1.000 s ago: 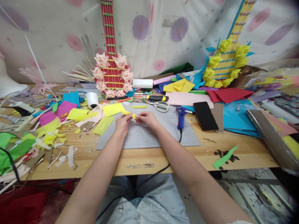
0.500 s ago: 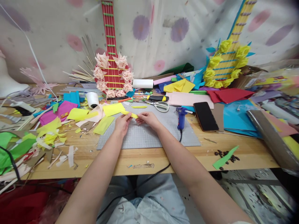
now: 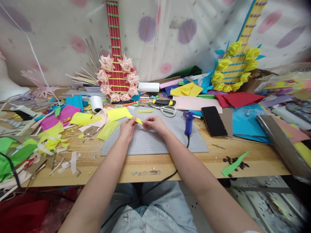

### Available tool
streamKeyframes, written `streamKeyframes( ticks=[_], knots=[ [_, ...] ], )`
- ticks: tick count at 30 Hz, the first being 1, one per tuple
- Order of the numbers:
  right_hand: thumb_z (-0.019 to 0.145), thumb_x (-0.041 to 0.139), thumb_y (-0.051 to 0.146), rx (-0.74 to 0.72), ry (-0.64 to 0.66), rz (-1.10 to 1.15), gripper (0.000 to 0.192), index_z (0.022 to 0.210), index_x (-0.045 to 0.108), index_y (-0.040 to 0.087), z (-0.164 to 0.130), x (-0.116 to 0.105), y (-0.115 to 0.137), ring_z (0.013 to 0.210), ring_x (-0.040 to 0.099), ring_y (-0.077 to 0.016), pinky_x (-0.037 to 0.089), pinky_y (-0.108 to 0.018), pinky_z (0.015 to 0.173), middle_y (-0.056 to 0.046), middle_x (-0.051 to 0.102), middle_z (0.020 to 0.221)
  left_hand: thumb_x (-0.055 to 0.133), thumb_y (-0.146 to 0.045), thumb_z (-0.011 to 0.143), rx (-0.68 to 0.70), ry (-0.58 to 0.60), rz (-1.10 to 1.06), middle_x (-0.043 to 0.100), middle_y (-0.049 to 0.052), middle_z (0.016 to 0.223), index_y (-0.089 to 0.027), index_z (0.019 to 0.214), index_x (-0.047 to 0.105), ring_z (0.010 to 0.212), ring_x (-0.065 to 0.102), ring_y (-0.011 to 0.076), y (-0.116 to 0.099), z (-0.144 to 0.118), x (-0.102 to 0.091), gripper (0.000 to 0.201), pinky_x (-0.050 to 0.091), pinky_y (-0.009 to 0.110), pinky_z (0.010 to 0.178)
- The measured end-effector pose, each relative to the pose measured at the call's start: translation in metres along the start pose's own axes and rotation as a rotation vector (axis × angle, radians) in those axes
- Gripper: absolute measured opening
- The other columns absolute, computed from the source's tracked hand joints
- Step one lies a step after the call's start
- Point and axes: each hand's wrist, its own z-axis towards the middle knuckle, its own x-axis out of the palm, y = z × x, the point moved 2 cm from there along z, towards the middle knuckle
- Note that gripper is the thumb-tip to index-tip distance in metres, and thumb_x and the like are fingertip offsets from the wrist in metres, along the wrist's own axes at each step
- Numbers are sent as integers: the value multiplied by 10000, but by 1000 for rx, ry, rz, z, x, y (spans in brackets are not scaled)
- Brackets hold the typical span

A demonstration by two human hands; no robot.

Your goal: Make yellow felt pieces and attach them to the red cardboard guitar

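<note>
A narrow yellow paper strip stretches between my two hands above the grey cutting mat. My left hand pinches its left part, with a short end showing past the fingers. At the strip's right end, my right hand has thumb and fingertips closed on it. Just behind the hands lie a thin yellow folded piece and scissors. Yellow paper rectangles rest left of my left hand. To the right, a blue glue gun stands on the mat.
A red paper guitar and a yellow one lean at the back. A phone lies right of the glue gun. Paper scraps cover the left side. Dark beans sit near the front right edge. A black cord crosses the front edge.
My hands hold nearly the same place. The right fingers have shifted very slightly at the strip's end, and more of the strip shows between the hands.
</note>
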Motion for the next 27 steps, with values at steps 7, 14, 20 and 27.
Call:
streamKeyframes(
  ticks=[7, 14, 20, 27],
  knots=[
    [682, 655, 381, -95, 31, -70, 224, 757, 646, 170, -2, 1, 1, 649, 593, -105, 473, -193, 505, -20, 646, 734, 745, -199, 534, 27, 19, 67, 632, 21, 645, -108, 611, 640, 667, 582, 102, 1, -3, 3, 159, 454, 282, 783],
    [672, 673, 336, -73, -23, -56, 187, 670, 621, 156, 3, 7, -2, 571, 563, -82, 447, -180, 486, -1, 623, 627, 752, -195, 511, 14, 32, 93, 642, 36, 642, -103, 598, 656, 660, 586, 114, 0, -5, 6, 159, 454, 290, 776],
    [660, 697, 280, -1, -124, -97, 206, 571, 572, 144, 5, 5, -2, 459, 531, -70, 445, -189, 469, 8, 596, 511, 760, -183, 493, 16, 4, 53, 634, 24, 635, -102, 584, 651, 657, 577, 100, 1, -4, 4, 163, 458, 279, 776],
    [660, 702, 267, -18, -168, -148, 269, 516, 507, 151, 5, 4, -2, 401, 499, -60, 406, -167, 423, 26, 561, 435, 776, -198, 458, 19, -7, 36, 625, 18, 626, -98, 578, 642, 656, 571, 101, 2, -3, 4, 206, 451, 296, 784]
  ],
)
